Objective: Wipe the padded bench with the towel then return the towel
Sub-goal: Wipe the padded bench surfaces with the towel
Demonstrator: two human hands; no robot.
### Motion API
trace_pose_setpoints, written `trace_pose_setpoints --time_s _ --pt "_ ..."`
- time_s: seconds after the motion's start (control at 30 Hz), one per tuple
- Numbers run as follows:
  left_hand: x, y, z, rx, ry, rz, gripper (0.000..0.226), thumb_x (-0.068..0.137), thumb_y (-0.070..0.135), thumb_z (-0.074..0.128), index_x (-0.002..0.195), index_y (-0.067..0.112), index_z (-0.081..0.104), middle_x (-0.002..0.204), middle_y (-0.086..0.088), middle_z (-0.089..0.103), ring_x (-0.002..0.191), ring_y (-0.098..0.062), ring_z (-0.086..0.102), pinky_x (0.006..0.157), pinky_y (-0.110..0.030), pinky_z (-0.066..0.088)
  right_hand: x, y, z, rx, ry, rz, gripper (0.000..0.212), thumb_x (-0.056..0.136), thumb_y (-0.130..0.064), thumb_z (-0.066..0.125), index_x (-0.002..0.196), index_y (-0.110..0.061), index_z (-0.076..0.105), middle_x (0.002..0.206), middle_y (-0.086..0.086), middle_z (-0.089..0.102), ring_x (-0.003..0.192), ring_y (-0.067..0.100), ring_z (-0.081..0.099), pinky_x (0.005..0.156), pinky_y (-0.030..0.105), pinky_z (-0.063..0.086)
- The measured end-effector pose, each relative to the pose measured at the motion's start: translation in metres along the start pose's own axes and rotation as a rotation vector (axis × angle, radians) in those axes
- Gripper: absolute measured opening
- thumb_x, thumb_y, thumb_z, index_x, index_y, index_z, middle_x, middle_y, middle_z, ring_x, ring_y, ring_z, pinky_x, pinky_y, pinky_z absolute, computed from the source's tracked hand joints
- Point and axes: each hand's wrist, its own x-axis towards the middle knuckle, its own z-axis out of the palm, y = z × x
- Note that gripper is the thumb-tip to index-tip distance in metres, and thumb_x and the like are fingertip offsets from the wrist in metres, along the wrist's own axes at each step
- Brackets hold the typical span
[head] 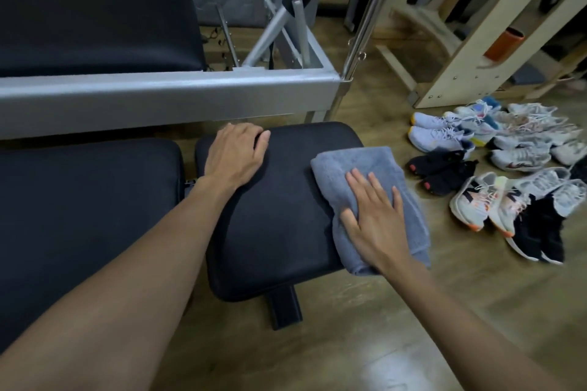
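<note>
Starting at the left edge, a long black pad (79,200) is recorded, separated by a narrow gap from the padded bench (276,225) beside it. Behind both, a grey metal frame (158,94) is seen running across the view, with a second black pad (95,19) carried on it.

Left hand (236,154): laid palm down on the far left corner of the padded bench, fingers relaxed and draped slightly over the back edge; nothing is gripped.

Padded bench: black, rounded corners, matte cover. A black support post (284,308) is visible beneath its near edge, standing on the wooden floor (365,343).

Towel (343,168): grey-blue, folded (the number of layers cannot be told), placed on the right side of the bench, with its right portion hanging past the bench edge.

Right hand (374,216): pressed flat on the towel, fingers straight and spread apart, thumb out to the left. The cloth is held down, not pinched.

Shoes (444,136): a loose cluster of pairs, mostly white with several black, is set on the floor well to the right of the bench.

Wooden stand (460,73): pale, placed behind the shoes at the upper right, with an orange roll (505,41) lodged in it.
</note>
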Motion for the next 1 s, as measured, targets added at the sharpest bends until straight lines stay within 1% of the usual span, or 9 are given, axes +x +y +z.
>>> trace_pose_setpoints --time_s 0.27,0.33,0.43,0.5,0.6,0.67,0.8,0.87,1.0 --pt "-0.053 0.002 -0.039 -0.169 0.083 -0.106 0.036 0.099 0.030 0.037 0.099 0.012 0.068 0.098 -0.008 0.065 0.093 -0.026 0.057 0.088 -0.041 0.044 -0.040 -0.109 0.027 0.115 0.144 -0.105 0.065 0.087 -0.040 0.028 0.141 -0.013 0.051 0.148 0.003 0.050 0.141 0.026 0.039 0.116 0.053 0.013" --pt "-0.068 -0.004 -0.059 -0.264 0.060 -0.182 0.033 0.099 0.032 0.042 0.096 0.012 0.068 0.094 -0.006 0.063 0.092 -0.023 0.059 0.085 -0.038 0.046 -0.043 -0.157 0.026 0.292 0.138 -0.076 0.069 0.086 -0.042 0.021 0.143 -0.015 0.048 0.150 0.000 0.046 0.145 0.020 0.033 0.119 0.047 0.005" --pt "-0.089 -0.026 -0.101 -0.393 0.036 -0.301 0.024 0.093 0.035 0.055 0.106 0.019 0.068 0.106 0.000 0.062 0.102 -0.014 0.059 0.093 -0.030 0.045 -0.045 -0.227 0.019 0.634 0.035 -0.041 0.081 0.079 -0.047 0.007 0.152 -0.021 0.031 0.158 -0.005 0.033 0.149 0.007 0.014 0.122 0.036 -0.010" --pt "-0.103 -0.053 -0.137 -0.407 0.090 -0.317 0.024 0.088 0.024 0.062 0.112 0.021 0.067 0.113 0.002 0.059 0.106 -0.010 0.057 0.092 -0.020 0.043 -0.046 -0.273 0.012 0.748 0.000 -0.101 0.084 0.077 -0.047 0.005 0.155 -0.023 0.023 0.161 -0.006 0.026 0.149 0.006 0.007 0.121 0.035 -0.013" --pt "-0.126 -0.105 -0.187 -0.396 0.152 -0.325 0.037 0.081 0.004 0.061 0.114 0.022 0.065 0.116 0.004 0.057 0.106 -0.006 0.055 0.086 -0.008 0.039 -0.054 -0.328 0.010 0.622 -0.053 -0.254 0.084 0.078 -0.054 0.002 0.156 -0.026 0.012 0.165 -0.006 0.012 0.151 0.012 0.000 0.121 0.041 -0.013" --pt "-0.139 -0.139 -0.200 -0.305 0.079 -0.347 0.038 0.081 0.004 0.061 0.114 0.023 0.064 0.116 0.003 0.055 0.107 -0.008 0.053 0.087 -0.014 0.039 -0.055 -0.352 0.023 0.396 -0.078 -0.305 0.086 0.080 -0.065 0.005 0.156 -0.028 0.014 0.165 -0.002 0.010 0.152 0.019 0.001 0.120 0.049 -0.011" --pt "-0.146 -0.190 -0.193 -0.162 -0.021 -0.372 0.033 0.084 0.015 0.057 0.115 0.022 0.063 0.117 0.002 0.058 0.112 -0.016 0.053 0.098 -0.031 0.041 -0.053 -0.372 0.048 0.126 -0.029 -0.306 0.076 0.085 -0.064 0.033 0.146 -0.021 0.044 0.153 0.011 0.042 0.143 0.033 0.034 0.113 0.061 0.011" --pt "-0.141 -0.202 -0.190 -0.104 0.009 -0.338 0.029 0.089 0.023 0.054 0.117 0.022 0.062 0.118 0.000 0.060 0.113 -0.019 0.053 0.102 -0.041 0.039 -0.057 -0.372 0.055 0.069 -0.021 -0.279 0.071 0.085 -0.057 0.037 0.145 -0.021 0.046 0.151 0.009 0.045 0.142 0.031 0.038 0.113 0.059 0.015" --pt "-0.131 -0.232 -0.192 0.027 0.090 -0.288 0.031 0.095 0.031 0.047 0.120 0.019 0.061 0.122 -0.004 0.062 0.114 -0.024 0.053 0.101 -0.041 0.033 -0.067 -0.372 0.057 -0.005 -0.006 -0.244 0.067 0.087 -0.056 0.036 0.147 -0.026 0.043 0.153 0.003 0.043 0.143 0.025 0.036 0.115 0.056 0.015"
